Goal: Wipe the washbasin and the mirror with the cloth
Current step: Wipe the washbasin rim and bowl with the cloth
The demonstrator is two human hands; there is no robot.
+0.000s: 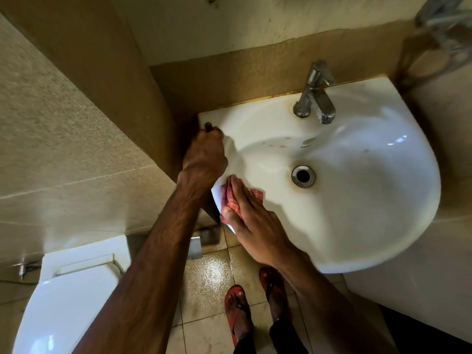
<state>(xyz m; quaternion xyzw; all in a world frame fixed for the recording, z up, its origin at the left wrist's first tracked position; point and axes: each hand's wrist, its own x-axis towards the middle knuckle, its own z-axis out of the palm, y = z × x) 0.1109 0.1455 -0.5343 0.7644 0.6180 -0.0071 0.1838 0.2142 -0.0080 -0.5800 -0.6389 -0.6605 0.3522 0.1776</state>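
Observation:
A white washbasin [357, 175] hangs on the tiled wall, with a chrome tap [315, 98] at its back and a round drain [303, 176] in the bowl. My right hand [251, 221] lies flat with straight fingers on a red patterned cloth [231, 203], pressing it onto the basin's left front rim. My left hand [205, 154] is curled over the basin's left edge near the back corner, gripping the rim. Brown stains mark the bowl around the drain and below the tap. No mirror is in view.
A white toilet [69, 290] stands at the lower left, close to the basin. My two feet in red sandals [237, 310] stand on the wet tiled floor [209, 272] below the basin. A metal rack [444, 26] hangs at the upper right.

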